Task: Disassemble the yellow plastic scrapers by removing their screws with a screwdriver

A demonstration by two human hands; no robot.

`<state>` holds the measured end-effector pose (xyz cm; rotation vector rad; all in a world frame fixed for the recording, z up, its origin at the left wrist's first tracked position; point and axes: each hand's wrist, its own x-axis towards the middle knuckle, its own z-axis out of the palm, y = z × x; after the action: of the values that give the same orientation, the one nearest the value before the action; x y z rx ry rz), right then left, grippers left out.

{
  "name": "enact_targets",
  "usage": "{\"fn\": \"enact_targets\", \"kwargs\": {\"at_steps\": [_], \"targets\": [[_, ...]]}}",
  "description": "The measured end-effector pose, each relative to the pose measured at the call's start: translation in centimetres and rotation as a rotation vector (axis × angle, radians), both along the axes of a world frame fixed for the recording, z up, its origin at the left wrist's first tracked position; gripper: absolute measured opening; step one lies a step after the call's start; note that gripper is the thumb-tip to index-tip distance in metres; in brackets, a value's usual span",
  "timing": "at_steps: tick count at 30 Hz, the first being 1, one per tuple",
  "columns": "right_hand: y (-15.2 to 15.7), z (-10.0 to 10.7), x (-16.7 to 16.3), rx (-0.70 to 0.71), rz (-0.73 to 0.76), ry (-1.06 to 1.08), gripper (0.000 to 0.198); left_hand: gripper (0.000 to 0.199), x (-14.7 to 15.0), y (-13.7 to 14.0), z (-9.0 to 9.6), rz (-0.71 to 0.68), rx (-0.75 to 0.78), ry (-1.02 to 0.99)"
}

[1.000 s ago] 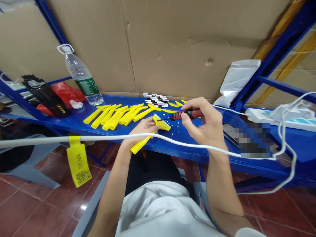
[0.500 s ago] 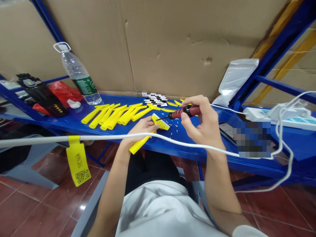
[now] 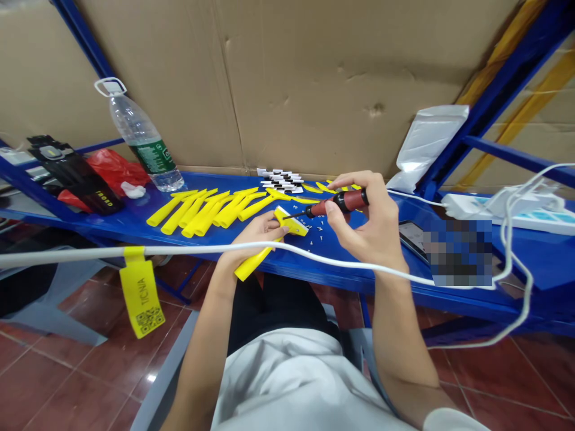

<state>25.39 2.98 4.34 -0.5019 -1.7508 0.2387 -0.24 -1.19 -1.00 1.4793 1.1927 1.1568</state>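
My left hand (image 3: 256, 234) is closed around a yellow scraper (image 3: 255, 263), whose wide head with a pale blade edge points up and to the right. In my right hand (image 3: 371, 224) is a screwdriver (image 3: 335, 203) with a red and black handle, held between thumb and fingers. Its thin dark shaft reaches left to the scraper's head, with the tip at the face near a screw hole. Small loose screws (image 3: 320, 227) lie scattered on the blue shelf (image 3: 211, 179) beyond. Several more yellow scraper handles (image 3: 200, 218) lie in a row to the left of my hands.
Behind stand a stack of black-and-white pieces (image 3: 281, 181) and small yellow parts (image 3: 321, 187). A water bottle (image 3: 153, 152), a red bag (image 3: 117, 170) and a black container (image 3: 78, 179) are left. A phone (image 3: 412, 236) and power strip (image 3: 539, 212) are right. A white cable (image 3: 314, 256) crosses in front.
The screwdriver's handle has turned slightly in my right hand, and the fingers have shifted a little. My left hand and the scraper stay nearly in place.
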Motion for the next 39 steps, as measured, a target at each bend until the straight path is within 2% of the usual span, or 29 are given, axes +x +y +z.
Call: {"fn": "enact_targets", "kwargs": {"at_steps": [4,7,10,13,18,24,27,31,39], "targets": [[0.18,0.01,0.06,0.042,-0.019,0.016,0.010,0.057,-0.08,0.07,-0.16,0.031,-0.019,0.018],[0.26,0.08,0.03,0.089,0.006,0.006,0.015,0.062,-0.15,0.19,-0.31,0.042,-0.014,0.022],[0.20,0.12,0.03,0.060,-0.023,0.020,0.013,0.065,-0.19,0.27,-0.45,0.040,-0.017,0.019],[0.14,0.04,0.08,0.052,0.011,-0.006,0.021,0.070,-0.20,0.32,-0.58,0.052,-0.019,0.002],[0.16,-0.14,0.06,0.002,0.014,0.014,0.021,0.074,-0.22,0.42,-0.73,0.056,-0.031,-0.019],[0.14,-0.02,0.03,0.025,0.001,0.008,0.019,0.073,-0.21,0.45,-0.66,0.048,-0.031,-0.022],[0.08,-0.04,0.06,0.028,0.034,-0.011,0.024,0.065,-0.13,0.35,-0.50,0.044,-0.024,-0.017],[0.04,-0.14,-0.01,0.032,0.021,-0.004,0.019,0.055,-0.04,0.18,-0.26,0.022,-0.019,-0.005],[0.09,-0.01,0.03,0.052,0.039,-0.019,0.017,0.058,0.10,0.00,0.14,0.016,-0.018,-0.008]]}}
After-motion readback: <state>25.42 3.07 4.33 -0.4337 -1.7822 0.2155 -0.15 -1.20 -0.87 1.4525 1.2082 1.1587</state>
